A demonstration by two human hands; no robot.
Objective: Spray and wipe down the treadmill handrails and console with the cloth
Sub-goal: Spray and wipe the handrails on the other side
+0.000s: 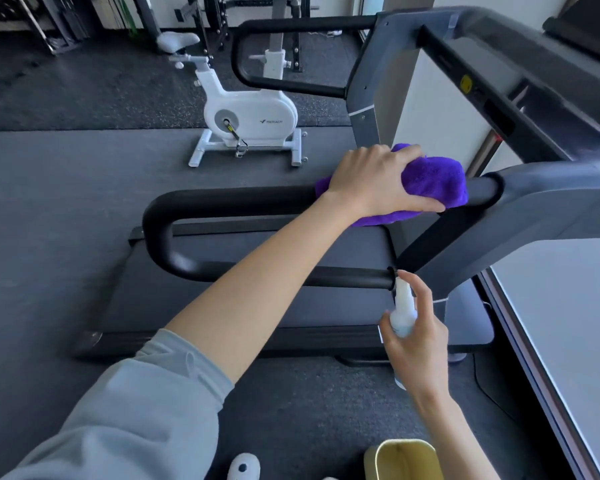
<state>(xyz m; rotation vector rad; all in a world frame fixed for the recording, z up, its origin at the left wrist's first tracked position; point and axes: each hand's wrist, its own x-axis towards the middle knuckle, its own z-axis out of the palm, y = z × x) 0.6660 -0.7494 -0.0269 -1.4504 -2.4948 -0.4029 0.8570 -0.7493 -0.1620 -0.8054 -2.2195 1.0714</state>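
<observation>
My left hand grips a purple cloth wrapped over the near black handrail of the treadmill, close to where the rail meets the grey frame. My right hand holds a small white spray bottle upright, below the rail's lower bar, with the index finger curled over the nozzle. The far handrail loops at the top of the view. The console slopes at the upper right. The black treadmill belt lies below the rails.
A white exercise bike stands on the dark floor beyond the treadmill. Weight racks line the far wall. A pale grey surface runs along the right edge. A yellowish container and a white object sit at the bottom.
</observation>
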